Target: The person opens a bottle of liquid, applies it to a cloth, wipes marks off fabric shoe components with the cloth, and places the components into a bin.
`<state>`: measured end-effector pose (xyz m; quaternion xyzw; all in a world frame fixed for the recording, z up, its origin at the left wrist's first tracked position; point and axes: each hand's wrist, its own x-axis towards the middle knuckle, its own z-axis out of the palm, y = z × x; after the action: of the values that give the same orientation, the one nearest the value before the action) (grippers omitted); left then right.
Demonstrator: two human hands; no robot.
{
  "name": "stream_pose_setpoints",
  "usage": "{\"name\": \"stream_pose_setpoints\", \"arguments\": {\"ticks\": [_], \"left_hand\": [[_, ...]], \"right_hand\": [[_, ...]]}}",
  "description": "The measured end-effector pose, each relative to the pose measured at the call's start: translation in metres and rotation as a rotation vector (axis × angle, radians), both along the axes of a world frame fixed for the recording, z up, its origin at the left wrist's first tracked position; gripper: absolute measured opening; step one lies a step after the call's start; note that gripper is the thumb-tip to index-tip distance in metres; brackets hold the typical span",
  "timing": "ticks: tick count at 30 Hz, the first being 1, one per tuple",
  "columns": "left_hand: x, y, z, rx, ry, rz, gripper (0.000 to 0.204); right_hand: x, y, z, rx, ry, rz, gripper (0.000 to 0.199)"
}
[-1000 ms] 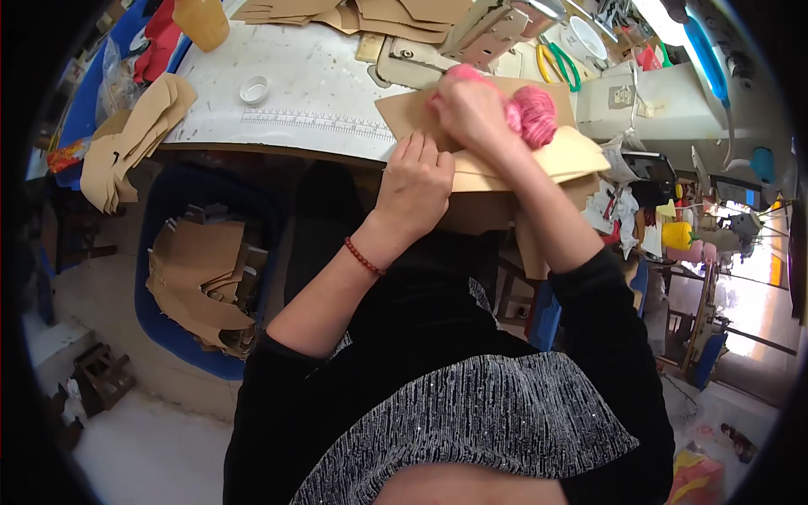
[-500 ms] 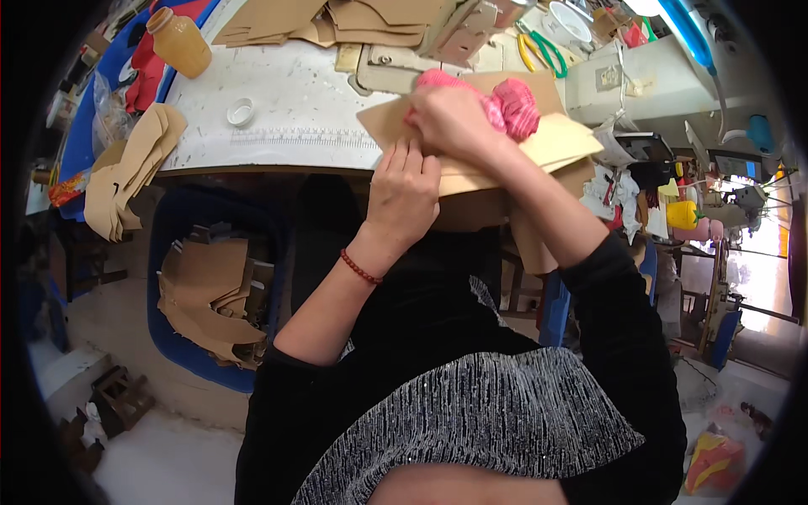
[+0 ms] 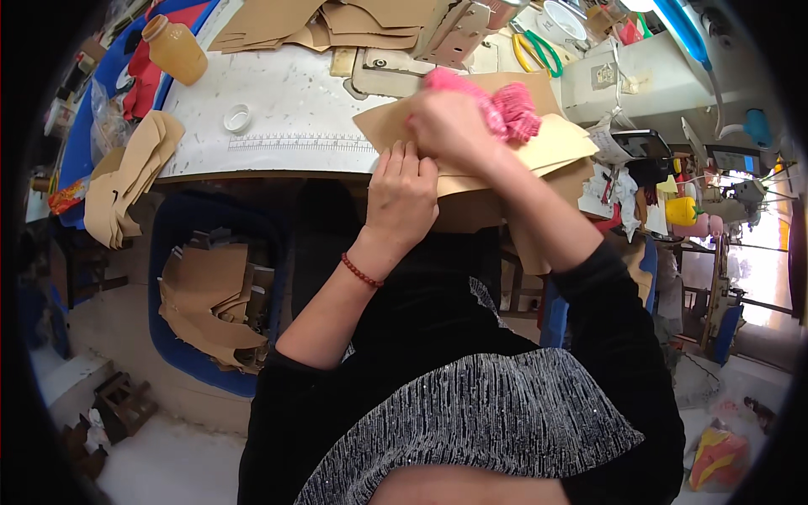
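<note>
Several tan leather pieces (image 3: 505, 151) lie stacked at the white table's (image 3: 278, 109) near edge. Left hand (image 3: 402, 195) presses them flat, fingers extended. Right hand (image 3: 454, 126) clenches a pink fuzzy cloth (image 3: 509, 109), rubbing the top piece; more tan pieces wait in the blue bin (image 3: 210, 303) below.

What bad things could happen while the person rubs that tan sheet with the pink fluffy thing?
The tan sheets hang over the table edge, so they might slide off if the left hand lifts. The right hand looks blurred as it holds the pink fluffy thing near the green-handled scissors, so a wide stroke could knock them.
</note>
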<state>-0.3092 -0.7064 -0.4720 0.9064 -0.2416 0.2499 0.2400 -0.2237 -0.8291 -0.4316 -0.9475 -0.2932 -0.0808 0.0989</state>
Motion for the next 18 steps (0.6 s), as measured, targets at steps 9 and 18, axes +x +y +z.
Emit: {"name": "stream_pose_setpoints", "arguments": {"ticks": [9, 18], "left_hand": [[-0.001, 0.001, 0.005, 0.004, 0.08, -0.035, 0.027], [0.002, 0.0, 0.005, 0.004, 0.061, -0.033, 0.023]], "right_hand": [[0.029, -0.037, 0.004, -0.092, -0.07, -0.25, 0.018], [0.02, -0.019, 0.002, -0.096, -0.046, -0.153, 0.016]]}}
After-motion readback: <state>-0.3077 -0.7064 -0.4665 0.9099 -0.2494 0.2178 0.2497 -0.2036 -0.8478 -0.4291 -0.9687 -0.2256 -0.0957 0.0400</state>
